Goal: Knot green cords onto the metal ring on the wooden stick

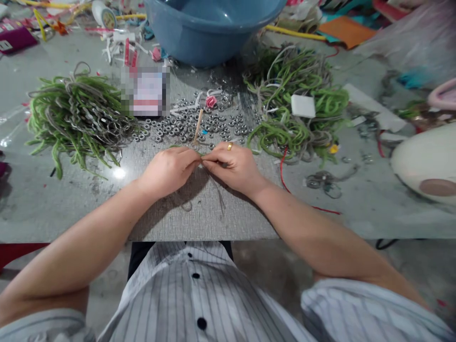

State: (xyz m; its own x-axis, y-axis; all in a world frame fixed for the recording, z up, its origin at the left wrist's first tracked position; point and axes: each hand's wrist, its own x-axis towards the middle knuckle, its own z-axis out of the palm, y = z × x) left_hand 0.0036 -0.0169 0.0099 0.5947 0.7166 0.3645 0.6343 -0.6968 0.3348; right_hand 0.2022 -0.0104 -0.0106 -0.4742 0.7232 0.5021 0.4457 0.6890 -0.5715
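My left hand (167, 170) and my right hand (233, 166) meet fingertip to fingertip over a grey textured board (199, 218). Both are pinched closed on a thin green and grey cord (217, 192) whose loose ends trail down under my right hand. My right hand wears a gold ring. Just beyond the fingers lie several small metal nuts (185, 126) and a wooden stick (198, 126). What sits right at the pinch point is hidden by my fingers.
A heap of green and grey cords (76, 116) lies left, a second cord heap (299, 104) right with a white block (303, 105) on it. A blue basin (210, 28) stands behind. A white rounded object (425, 161) lies right. A red wire (285, 180) trails along the board's edge.
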